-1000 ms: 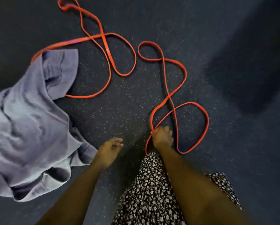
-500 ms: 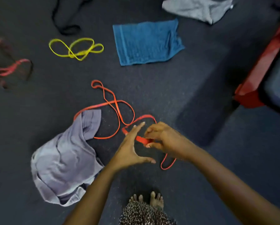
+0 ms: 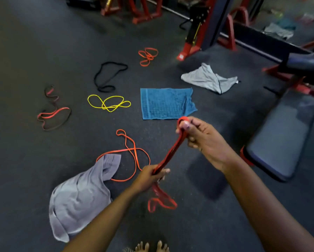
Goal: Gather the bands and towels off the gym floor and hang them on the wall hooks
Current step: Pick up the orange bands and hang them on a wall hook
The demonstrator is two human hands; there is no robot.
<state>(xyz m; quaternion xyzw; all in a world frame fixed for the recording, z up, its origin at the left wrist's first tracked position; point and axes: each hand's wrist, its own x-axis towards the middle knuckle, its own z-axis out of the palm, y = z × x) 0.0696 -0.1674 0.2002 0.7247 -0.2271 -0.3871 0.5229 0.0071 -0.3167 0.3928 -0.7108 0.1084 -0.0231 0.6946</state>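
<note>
A red band (image 3: 170, 153) is stretched between my two hands above the floor. My right hand (image 3: 201, 140) grips its upper looped end. My left hand (image 3: 150, 176) grips it lower down, and the rest hangs below in loops. A second orange band (image 3: 134, 155) lies on the floor, partly under a lilac towel (image 3: 79, 195). Farther off lie a blue towel (image 3: 167, 103), a grey towel (image 3: 209, 79), a yellow band (image 3: 109, 103), a black band (image 3: 109, 75), another orange band (image 3: 148, 56) and a red-and-black band (image 3: 52, 113).
A padded bench (image 3: 280, 135) stands at the right. Red machine frames (image 3: 190, 40) line the back. My bare toes (image 3: 150, 247) show at the bottom edge. The floor is dark speckled rubber.
I have stood up and the view has risen. The red band came off the floor, and my hands moved apart, pulling it taut between them.
</note>
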